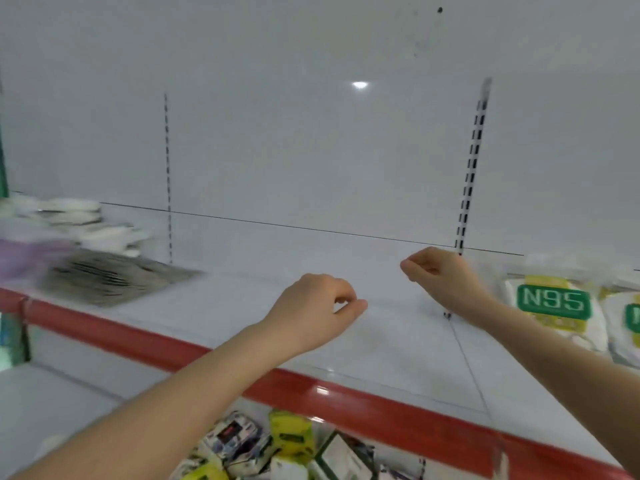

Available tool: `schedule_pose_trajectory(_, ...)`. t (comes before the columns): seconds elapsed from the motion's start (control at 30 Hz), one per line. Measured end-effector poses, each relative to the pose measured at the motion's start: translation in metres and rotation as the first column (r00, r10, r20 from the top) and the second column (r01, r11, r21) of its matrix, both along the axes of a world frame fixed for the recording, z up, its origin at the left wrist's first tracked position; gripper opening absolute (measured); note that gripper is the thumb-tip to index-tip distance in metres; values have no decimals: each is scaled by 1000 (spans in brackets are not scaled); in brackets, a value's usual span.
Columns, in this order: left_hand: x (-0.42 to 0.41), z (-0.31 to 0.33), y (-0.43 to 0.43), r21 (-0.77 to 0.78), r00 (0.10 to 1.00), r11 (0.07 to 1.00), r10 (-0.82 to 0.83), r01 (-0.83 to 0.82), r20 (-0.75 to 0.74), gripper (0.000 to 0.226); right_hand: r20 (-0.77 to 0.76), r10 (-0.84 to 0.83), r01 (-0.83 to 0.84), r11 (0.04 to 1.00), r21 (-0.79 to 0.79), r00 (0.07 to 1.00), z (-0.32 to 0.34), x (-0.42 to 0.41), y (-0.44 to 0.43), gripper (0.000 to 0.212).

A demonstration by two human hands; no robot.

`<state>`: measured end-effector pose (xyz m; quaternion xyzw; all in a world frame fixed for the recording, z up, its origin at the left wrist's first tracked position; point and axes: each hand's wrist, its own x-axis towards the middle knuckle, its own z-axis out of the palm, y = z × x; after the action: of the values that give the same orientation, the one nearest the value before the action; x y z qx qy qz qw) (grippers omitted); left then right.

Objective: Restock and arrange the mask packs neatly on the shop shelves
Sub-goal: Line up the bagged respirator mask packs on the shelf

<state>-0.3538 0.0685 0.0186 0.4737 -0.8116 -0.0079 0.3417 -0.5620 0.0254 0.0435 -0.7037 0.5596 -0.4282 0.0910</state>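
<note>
Shelf (242,306) inspected left to right.

At 9 o'clock, stock sits against the left end: a blurred purple pack (24,258), a leaning heap of white mask packs (86,220) behind it, and a fanned stack of dark striped packs (114,278) just inside the red front rail (138,337). Blur prevents any count.

The centre of the shelf carries no stock. Both hands hover above it. The left hand (311,306), near centre, has its fingers curled in with the thumb tip meeting the forefinger; nothing is visible in the pinch. The right hand (436,268), at 2 o'clock from it, is likewise curled, and nothing can be seen in it.

At 6 o'clock, below the rail, lies a jumble of loose mask packs (277,448), yellow-green and white. This is judged to be the supply for restocking.

At 3 o'clock, past the slotted upright (472,168), N95 mask packs (554,306) lie face up, labels readable.

Assessment: the step in hand appears to be filling the middle bay.

Recommendations:
1. Draw packs of 1 kind at a time from the jumble.
2. Lay them face up, labels toward the aisle, as the N95 row shows.
3. Square each stack parallel to the rail.
4. Straighten the fanned stack at 9 o'clock, which risks sliding.
</note>
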Motion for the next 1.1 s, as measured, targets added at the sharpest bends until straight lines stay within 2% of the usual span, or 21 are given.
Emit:
schedule_pose_trajectory(0.13, 109, -1, 19, -32, 990, 990, 133, -135, -43, 30, -75, 206, -193, 969, 157, 976, -7, 113, -3, 25)
schedule_pose_trajectory(0.27, 197, 1, 28, -57, 969, 970, 231, -237, -90, 36, -119, 335, -306, 928, 214, 935, -4, 208, -10, 30)
schedule_pose_trajectory(0.37, 251, 0, 27, -79, 945, 945, 306, -316, -117, 35, -91, 411, -384, 897, 217, 907, 4, 269, -22, 30)
schedule_pose_trajectory(0.5, 311, -1, 16, -74, 922, 924, 364, -375, -129, 55, 40, 478, -470, 840, 272, 877, 13, 342, -50, 30)
schedule_pose_trajectory(0.63, 373, 6, -19, -89, 905, 903, 410, -420, -116, 33, 227, 465, -516, 800, 308, 856, 24, 406, -95, 29)
schedule_pose_trajectory(0.73, 417, 18, -63, -125, 894, 885, 439, -448, -90, 29, 317, 435, -526, 789, 316, 843, 30, 450, -135, 38)
schedule_pose_trajectory(0.87, 465, 37, -123, -131, 887, 877, 458, -461, -57, 41, 343, 406, -515, 784, 345, 847, 40, 499, -183, 48)
schedule_pose_trajectory(0.97, 501, 43, -162, -122, 889, 881, 457, -457, -26, 30, 353, 368, -490, 790, 369, 860, 40, 529, -216, 56)
schedule_pose_trajectory(1.1, 539, 44, -211, -67, 881, 887, 462, -458, 98, 31, 343, 300, -432, 795, 427, 890, 32, 561, -251, 65)
